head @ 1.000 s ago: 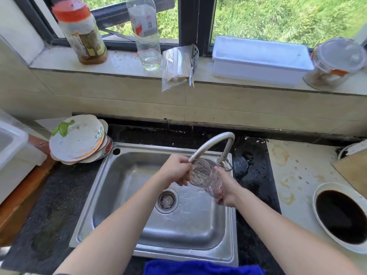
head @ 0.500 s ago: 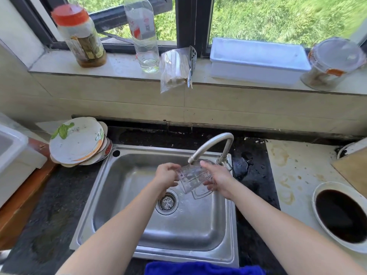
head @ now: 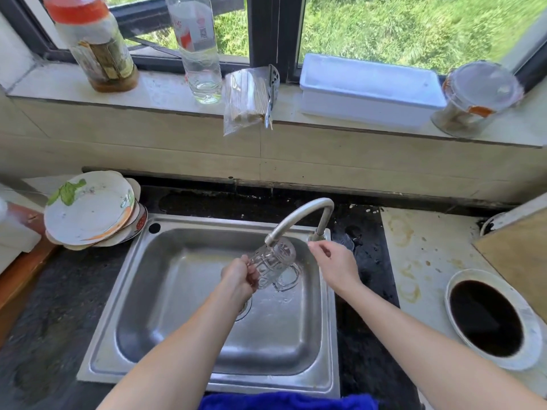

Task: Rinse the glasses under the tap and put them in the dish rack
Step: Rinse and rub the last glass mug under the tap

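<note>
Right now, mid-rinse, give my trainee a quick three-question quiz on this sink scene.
1. Short answer: which hand holds the glass mug under the tap?
2. True or false: the right hand grips the mug too.
3. Pick one: the stacked plates sit A) left of the sink, B) right of it, C) on the windowsill.

Key: 1. The left hand, fingers curled round the mug. 2. False: it is off the mug, beside the tap's base. 3. A.
</note>
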The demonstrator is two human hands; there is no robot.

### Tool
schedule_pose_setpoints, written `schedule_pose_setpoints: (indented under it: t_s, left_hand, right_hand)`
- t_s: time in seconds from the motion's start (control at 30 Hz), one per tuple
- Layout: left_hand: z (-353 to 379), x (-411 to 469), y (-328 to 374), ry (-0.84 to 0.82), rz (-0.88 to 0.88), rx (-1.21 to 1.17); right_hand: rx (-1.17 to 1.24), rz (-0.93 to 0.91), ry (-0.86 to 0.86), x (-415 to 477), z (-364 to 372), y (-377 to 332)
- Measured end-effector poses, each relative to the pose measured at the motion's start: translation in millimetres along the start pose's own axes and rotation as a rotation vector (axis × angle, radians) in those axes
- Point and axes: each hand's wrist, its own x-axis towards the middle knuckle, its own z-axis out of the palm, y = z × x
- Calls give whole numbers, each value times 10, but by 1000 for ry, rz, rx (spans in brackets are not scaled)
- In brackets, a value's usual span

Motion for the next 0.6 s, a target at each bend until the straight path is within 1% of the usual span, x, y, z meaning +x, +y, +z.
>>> schedule_pose_setpoints:
  t_s: [0.03,0.1,0.17,0.2,0.33,0.43,0.53,0.6]
  left_hand:
    - [11,-4,-10,3,-9,-15]
    - [33,-23,-19,21,-2,-16]
    - [27,-22,-21,37,9,12]
    - [17,-18,-29,38,8,23]
    - [-22,-41,-61,18,-13,11]
    - [-64,-44,-77,-9,-29,-17]
    - [-68,-42,-88,-37,-46,-68]
    - [-43,-62,-91,-49,-42,-102]
  right_hand:
    - [-137,11,32,66,-43,78]
    - [-335,22,-16,196,-60,187]
    - [-418,14,-107,294,-14,227]
    - [-451,3,-124,325,21,233]
    - [-575,-56,-44,425,129,260]
    - [-542,-73,-13,496,126,334]
    - [-385,-15,22,544,37,383]
    - [-290,25,-1,562,-18,384]
